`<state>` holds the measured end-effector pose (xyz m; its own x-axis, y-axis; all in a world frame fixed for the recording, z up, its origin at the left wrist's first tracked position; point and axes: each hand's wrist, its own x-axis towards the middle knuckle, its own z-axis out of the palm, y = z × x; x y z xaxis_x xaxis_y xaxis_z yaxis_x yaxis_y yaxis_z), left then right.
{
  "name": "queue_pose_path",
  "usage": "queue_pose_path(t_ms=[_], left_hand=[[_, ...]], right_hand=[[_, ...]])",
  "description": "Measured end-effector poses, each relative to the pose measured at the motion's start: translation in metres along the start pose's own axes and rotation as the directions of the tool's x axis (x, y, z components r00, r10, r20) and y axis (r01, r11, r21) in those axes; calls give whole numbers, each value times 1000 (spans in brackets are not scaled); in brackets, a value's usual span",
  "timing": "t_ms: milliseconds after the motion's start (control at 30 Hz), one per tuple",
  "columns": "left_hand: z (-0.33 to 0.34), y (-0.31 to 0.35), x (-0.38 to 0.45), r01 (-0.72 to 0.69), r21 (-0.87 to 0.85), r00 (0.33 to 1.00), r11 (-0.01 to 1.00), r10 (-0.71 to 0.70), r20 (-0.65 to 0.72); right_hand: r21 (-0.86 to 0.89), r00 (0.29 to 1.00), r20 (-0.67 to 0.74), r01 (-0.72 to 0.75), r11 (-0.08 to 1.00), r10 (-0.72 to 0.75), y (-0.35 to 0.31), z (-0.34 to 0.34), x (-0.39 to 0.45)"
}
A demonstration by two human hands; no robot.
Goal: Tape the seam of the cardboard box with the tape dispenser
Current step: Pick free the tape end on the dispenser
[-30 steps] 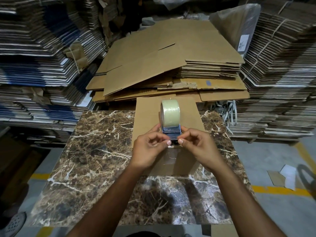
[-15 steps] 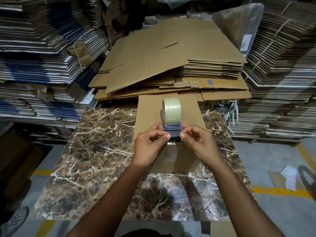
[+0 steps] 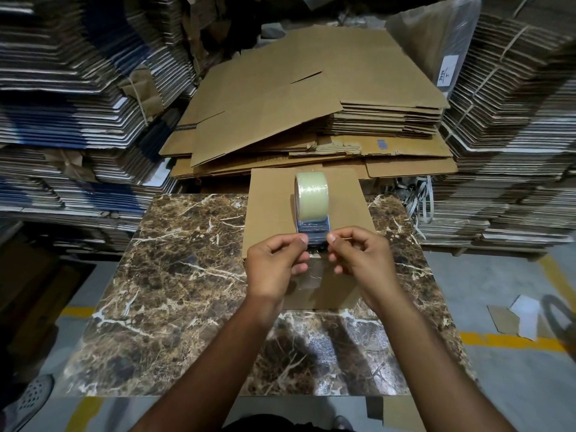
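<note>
Nearest to us, two bare forearms reach forward over the marble-patterned surface (image 3: 174,275), which is brown with pale veins. Our left hand (image 3: 274,266) and right hand (image 3: 363,260) sit side by side above the near half of the cardboard box (image 3: 271,210), a closed brown box resting on the surface's far middle. Each hand has its thumb and forefinger drawn narrow in a pinch at the near end of the tape dispenser (image 3: 313,232), one on either side, and between them a glossy strip of clear tape (image 3: 308,280) lies down the box top toward us. We cannot tell whether the fingers grip the tape's edges or the dispenser's blue body. The other fingers of both hands curl inward.

The dispenser stands on the box top along its centre line, and its pale yellowish tape roll (image 3: 311,198) rises upright just beyond our fingertips.

Past the box, a heap of flattened brown cartons (image 3: 311,98) lies just behind the surface. Tall stacks of bundled flat cardboard (image 3: 68,98) rise to the left and right. On the floor to the right runs a yellow line (image 3: 511,339), with a paper scrap (image 3: 526,316) beside it.
</note>
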<state>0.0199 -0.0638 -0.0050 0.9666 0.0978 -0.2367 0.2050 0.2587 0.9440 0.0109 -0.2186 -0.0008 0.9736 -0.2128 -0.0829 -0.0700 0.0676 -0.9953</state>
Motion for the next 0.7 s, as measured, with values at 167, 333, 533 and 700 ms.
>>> queue_pose_path(t_ms=[167, 333, 533, 700], left_hand=[[5, -7, -6, 63, -127, 997, 990, -69, -40], [9, -9, -11, 106, -217, 991, 970, -121, -56], [9, -12, -9, 125, -274, 989, 954, -143, -47], [7, -12, -9, 121, -283, 990, 952, -136, -33]], right_hand=[[200, 984, -12, -172, 965, 178, -1, 7, -7], [272, 972, -56, -207, 940, 230, -1, 11, -12], [289, 967, -73, -214, 933, 245, -3, 11, -16], [281, 965, -36, -240, 929, 260, -3, 8, -16]])
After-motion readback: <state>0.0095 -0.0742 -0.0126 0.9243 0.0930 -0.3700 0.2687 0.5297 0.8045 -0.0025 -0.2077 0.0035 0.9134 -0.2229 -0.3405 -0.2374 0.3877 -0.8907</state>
